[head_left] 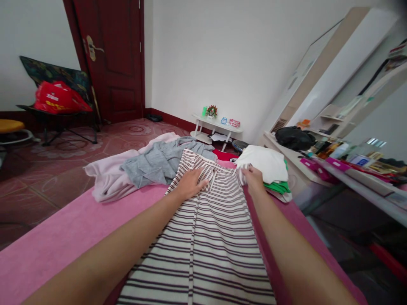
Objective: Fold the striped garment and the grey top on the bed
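Left hand (190, 184): palm down on the upper part of the striped garment (219, 228), thumb held away from the fingers; whether any cloth is gripped beneath the palm, cannot tell. Right hand (254, 178): fingers narrowed on a bunched bit of the same garment at its upper right edge, thumb and forefinger together on the cloth.

Garment: white with dark horizontal stripes and a lengthwise seam down the middle, laid out between the two forearms, running from the hands toward the wearer and out of the lower frame edge. It lies on a pink cover (108, 224).

Just beyond the left hand: a grey garment (159, 159), crumpled, partly over a pale pink garment (108, 176). Just beside the right hand: folded white cloth (263, 163), with green cloth (278, 187) showing under it. Red cloth (224, 155) lies past the striped waist edge.

Farther out: low white table (200, 118) by the wall, bearing a small potted plant (212, 111); at right, a dressing table (286, 159) with a black bag (295, 138); at left, a folding chair (54, 67) holding a red bag (60, 98), near a dark red door (117, 55).
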